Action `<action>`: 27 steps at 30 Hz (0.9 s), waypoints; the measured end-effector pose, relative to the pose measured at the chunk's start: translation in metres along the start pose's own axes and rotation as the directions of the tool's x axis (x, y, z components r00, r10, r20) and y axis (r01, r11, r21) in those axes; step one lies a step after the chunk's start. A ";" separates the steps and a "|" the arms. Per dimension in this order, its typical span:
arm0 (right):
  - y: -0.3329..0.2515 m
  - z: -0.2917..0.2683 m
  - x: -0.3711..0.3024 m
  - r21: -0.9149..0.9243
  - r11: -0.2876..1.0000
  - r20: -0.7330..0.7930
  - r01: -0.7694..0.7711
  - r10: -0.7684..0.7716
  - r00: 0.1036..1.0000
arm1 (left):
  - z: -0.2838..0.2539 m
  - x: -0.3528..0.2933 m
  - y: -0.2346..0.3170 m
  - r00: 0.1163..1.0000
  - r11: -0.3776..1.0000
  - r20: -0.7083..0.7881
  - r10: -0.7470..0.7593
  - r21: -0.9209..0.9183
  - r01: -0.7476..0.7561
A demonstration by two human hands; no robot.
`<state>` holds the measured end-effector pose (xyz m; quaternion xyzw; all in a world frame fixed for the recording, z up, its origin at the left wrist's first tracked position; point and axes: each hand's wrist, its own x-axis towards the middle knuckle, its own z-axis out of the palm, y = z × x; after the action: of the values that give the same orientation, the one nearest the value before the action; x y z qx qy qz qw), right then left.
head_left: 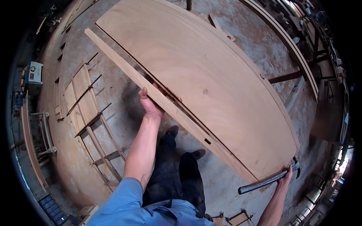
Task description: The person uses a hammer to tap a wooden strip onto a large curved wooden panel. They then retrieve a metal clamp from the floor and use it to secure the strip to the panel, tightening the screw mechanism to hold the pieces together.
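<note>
My left hand (151, 103) is wrapped round a long wooden stile (181, 116), its thumb on the near side and its fingers reaching into the gap behind. The stile has a small dark mortise near its lower end. It lies alongside a wide, pale wooden panel (203, 83), with a narrow gap between them that closes toward the lower right. At the panel's lower right corner, my right hand (285, 177) grips a claw hammer (260, 184) close to its head. The hammer's dark handle points left, beside the end of the stile.
On the floor to the left lies a wooden frame with panels (81, 100), held by several bar clamps (85, 95). A machine with a white front (35, 72) stands far left. Long curved-looking boards (290, 41) rest on a stand at upper right. My shoes (172, 130) are below the stile.
</note>
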<state>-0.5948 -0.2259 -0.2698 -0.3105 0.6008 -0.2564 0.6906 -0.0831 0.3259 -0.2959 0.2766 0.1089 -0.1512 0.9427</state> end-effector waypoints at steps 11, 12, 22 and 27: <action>-0.010 0.016 0.017 -0.039 0.999 -0.171 0.026 -0.032 0.985 | -0.022 0.008 0.011 0.992 0.993 0.042 -0.116 -0.001 0.116; -0.010 0.015 0.016 -0.040 0.999 -0.192 0.024 -0.031 0.981 | -0.023 0.007 0.009 0.993 0.993 0.028 -0.115 -0.007 0.115; -0.048 0.068 -0.091 -0.747 0.619 -0.075 0.243 -0.441 0.894 | -0.032 0.003 0.023 0.963 0.968 -0.112 -0.244 0.027 0.248; -0.020 0.165 -0.135 -0.958 0.091 0.188 0.271 -0.516 0.836 | -0.030 0.004 0.027 0.943 0.952 -0.164 -0.289 0.052 0.300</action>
<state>-0.4512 -0.1208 -0.1504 -0.7905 0.5830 -0.0328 0.1849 -0.0736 0.3631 -0.3086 0.3041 0.2161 -0.2726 0.8869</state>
